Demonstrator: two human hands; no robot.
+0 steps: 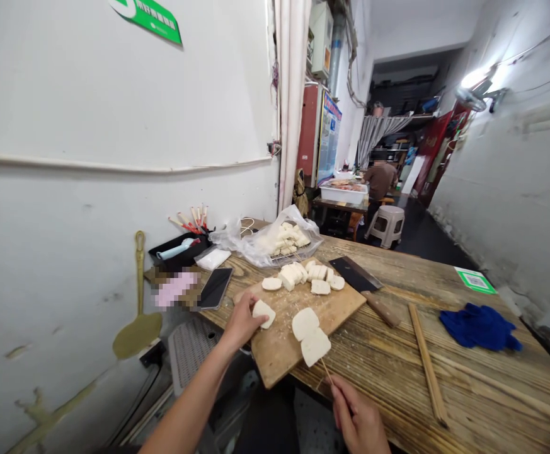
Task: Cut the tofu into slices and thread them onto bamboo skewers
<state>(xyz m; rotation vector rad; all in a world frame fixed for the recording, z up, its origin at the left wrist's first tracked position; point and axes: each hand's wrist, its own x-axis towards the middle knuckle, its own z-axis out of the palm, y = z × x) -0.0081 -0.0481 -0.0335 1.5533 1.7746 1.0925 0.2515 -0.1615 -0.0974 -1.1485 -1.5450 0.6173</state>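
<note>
A: L hand?
B: Closed on a white slice at near-left edge of cutting board, on the table.
A: R hand?
B: Pinching a skewer w/ two slices on it. Cleaver beside board.

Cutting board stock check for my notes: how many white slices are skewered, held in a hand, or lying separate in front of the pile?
Slices on the skewer: 2
Slice in the left hand: 1
Separate slices by the pile: 3
Total: 6
</note>
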